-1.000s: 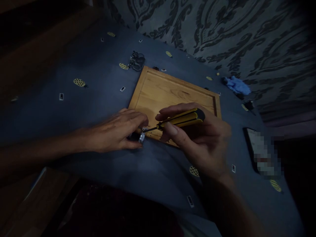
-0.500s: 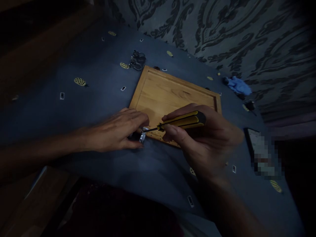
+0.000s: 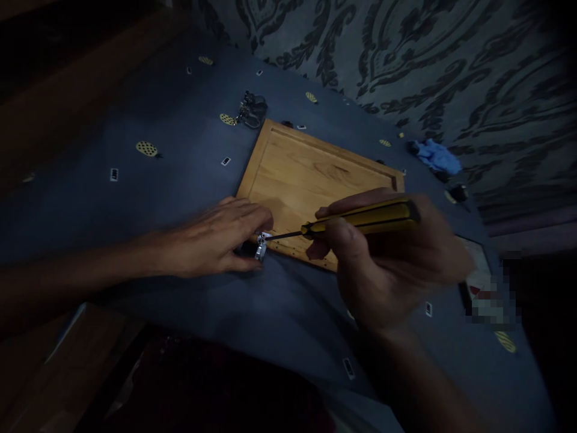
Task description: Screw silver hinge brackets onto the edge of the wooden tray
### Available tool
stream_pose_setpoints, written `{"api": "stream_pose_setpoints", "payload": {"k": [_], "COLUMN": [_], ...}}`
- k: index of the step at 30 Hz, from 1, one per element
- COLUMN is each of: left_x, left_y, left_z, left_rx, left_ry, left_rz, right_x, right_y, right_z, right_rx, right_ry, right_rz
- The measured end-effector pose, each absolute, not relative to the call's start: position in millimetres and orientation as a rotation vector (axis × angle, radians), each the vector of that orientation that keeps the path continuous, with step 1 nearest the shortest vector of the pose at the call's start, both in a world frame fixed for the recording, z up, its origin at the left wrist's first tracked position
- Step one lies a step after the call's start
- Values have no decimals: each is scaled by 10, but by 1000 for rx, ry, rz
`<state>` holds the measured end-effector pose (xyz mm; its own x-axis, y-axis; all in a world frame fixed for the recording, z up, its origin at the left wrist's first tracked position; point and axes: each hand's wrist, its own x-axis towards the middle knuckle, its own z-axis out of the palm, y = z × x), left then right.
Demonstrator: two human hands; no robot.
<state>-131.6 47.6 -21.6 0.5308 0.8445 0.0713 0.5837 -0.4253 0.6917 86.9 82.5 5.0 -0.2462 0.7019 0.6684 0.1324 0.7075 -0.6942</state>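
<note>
My left hand [image 3: 225, 234] is closed around a small silver metal hinge [image 3: 261, 246] at the near left corner of a wooden cabinet door [image 3: 293, 180]. The door lies flat on the table, its raised frame facing up. In my right hand [image 3: 392, 258] is a yellow and black screwdriver [image 3: 365, 218], held almost level. Its thin dark shaft points left, and the tip is at the hinge. Whether the tip sits in a screw is too small to tell. My right fingers hide part of the door's near right side.
A dark blue patterned cloth [image 3: 180, 114] covers the table. Dark metal hinges [image 3: 252, 110] lie beyond the door. A crumpled blue glove or cloth [image 3: 437, 156] and a small black object [image 3: 458, 192] are at the right, with a phone [image 3: 473, 258] nearer. Patterned wallpaper [image 3: 406, 54] rises behind.
My right hand and the screwdriver have shifted right and back, showing more of the shaft, and now cover part of the phone. My left hand stays on the hinge.
</note>
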Motion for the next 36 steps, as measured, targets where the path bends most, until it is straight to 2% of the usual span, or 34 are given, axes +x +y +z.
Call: {"api": "stream_pose_setpoints", "payload": {"k": [13,21,36], "left_x": [-1299,-1318,-1310], "left_y": [469,465,463], "left_z": [-206,-224,-226], "left_rx": [2176,2169,2186], "left_ry": [1161,1146,1162], "left_rz": [555,582,555], "right_x": [860,1007,956], "right_y": [820,926,894], "right_z": [-11,250,145], "right_rx": [-677,-694,-659], "right_ry": [-1824,-2024,-2036], "right_rz": [719,1062,812]}}
